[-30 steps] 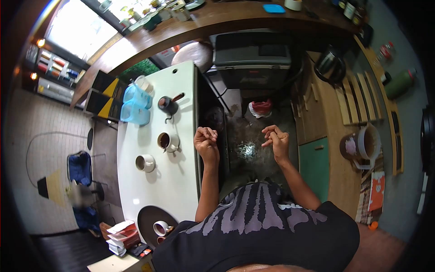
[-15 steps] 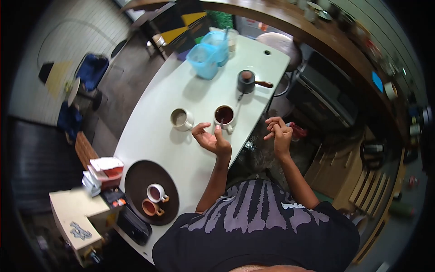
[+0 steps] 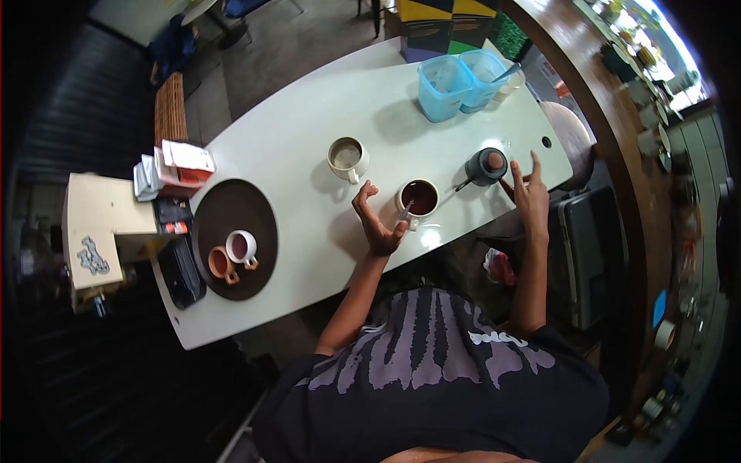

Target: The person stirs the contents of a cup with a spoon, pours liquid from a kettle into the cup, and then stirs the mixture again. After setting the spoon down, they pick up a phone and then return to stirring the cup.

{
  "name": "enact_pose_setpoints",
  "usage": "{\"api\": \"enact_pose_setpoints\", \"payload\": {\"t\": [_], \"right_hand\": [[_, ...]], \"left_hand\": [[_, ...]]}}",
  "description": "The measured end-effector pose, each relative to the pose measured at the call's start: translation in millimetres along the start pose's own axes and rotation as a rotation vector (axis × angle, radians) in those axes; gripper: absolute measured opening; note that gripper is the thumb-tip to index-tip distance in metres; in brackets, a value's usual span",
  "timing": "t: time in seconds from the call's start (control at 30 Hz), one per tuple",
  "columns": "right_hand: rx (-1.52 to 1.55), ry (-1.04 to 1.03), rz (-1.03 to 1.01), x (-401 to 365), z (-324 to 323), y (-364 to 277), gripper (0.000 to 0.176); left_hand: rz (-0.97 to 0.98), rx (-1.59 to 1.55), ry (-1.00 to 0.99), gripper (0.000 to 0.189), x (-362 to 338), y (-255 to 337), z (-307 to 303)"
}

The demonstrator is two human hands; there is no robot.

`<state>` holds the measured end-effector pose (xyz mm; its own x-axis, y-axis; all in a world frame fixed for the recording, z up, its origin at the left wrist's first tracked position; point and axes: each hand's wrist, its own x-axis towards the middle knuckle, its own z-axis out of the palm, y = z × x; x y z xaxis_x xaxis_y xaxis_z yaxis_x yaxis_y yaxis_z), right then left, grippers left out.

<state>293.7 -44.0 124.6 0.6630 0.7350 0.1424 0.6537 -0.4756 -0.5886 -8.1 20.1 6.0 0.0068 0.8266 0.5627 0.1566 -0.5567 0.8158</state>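
My left hand [image 3: 378,225] is open, its thumb and curled fingers apart, close beside a white mug [image 3: 413,224] of dark liquid. A thin spoon handle [image 3: 407,207] leans out of that mug near my thumb. Just left of it is another off-white mug [image 3: 347,159] with pale contents. At the right stands a small dark grey pot [image 3: 476,173] with a brown knob on its lid. My right hand [image 3: 532,202] is open with two fingers spread, at the table edge beside the pot's side handle, which it partly hides.
Light blue plastic containers [image 3: 442,91] stand at the back of the white table [image 3: 309,100]. On the left, a round dark brown tray [image 3: 258,207] holds a white cup [image 3: 241,245] and an orange-brown cup [image 3: 221,265]. A dark case [image 3: 587,262] sits beyond the right edge.
My view has turned to the right. My right hand has moved forward and up to beside the pot, its fingers now more spread. My left hand stays by the dark-filled mug.
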Motion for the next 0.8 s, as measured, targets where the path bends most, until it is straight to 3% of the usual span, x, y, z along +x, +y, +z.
{"api": "enact_pose_setpoints", "payload": {"t": [0.03, 0.07, 0.17, 0.23, 0.33, 0.4, 0.5, 0.6, 0.73, 0.77, 0.8], "right_hand": [[-0.079, -0.215, 0.104, 11.6, 1.7, 6.6, 0.085], [-0.098, -0.313, 0.082, 12.9, 2.6, 2.4, 0.097], [0.165, -0.474, 0.19, 20.8, 5.4, -8.4, 0.094], [0.173, -0.534, 0.182, 19.4, 12.5, -6.9, 0.094], [0.056, -0.437, 0.118, 19.4, 22.8, -5.0, 0.091], [-0.028, -0.233, -0.001, 24.6, 38.2, 12.9, 0.088], [0.077, -0.212, -0.027, 24.7, 32.4, 3.9, 0.087], [0.148, -0.206, 0.034, 10.7, 32.2, -14.3, 0.083], [0.189, -0.191, 0.083, 6.7, 26.7, -28.5, 0.08], [0.186, -0.157, 0.094, -18.2, 17.5, -56.0, 0.081], [0.207, -0.136, 0.065, -17.0, 21.5, -53.2, 0.081]], "left_hand": [[-0.053, 0.002, -0.005, 0.118, -5.5, 0.3, 3.8], [-0.109, 0.03, -0.026, 0.128, -7.8, 3.0, -2.2], [-0.092, 0.107, -0.054, 0.135, -7.2, 4.9, 4.5], [-0.13, 0.142, -0.038, 0.141, -6.3, 6.8, 5.6], [-0.057, 0.238, -0.148, 0.143, -1.7, 8.8, -2.0], [-0.053, 0.28, -0.16, 0.141, -2.9, 10.7, 0.2], [-0.034, 0.32, -0.178, 0.138, -1.1, 16.6, -0.1], [-0.037, 0.275, -0.199, 0.127, -0.1, 15.8, -15.7], [0.192, 0.242, 0.025, 0.081, -8.6, 5.6, -12.6], [0.228, 0.198, 0.044, 0.069, -9.7, 7.9, -35.4], [0.219, 0.189, 0.042, 0.069, -13.5, 11.2, -33.2]]}}
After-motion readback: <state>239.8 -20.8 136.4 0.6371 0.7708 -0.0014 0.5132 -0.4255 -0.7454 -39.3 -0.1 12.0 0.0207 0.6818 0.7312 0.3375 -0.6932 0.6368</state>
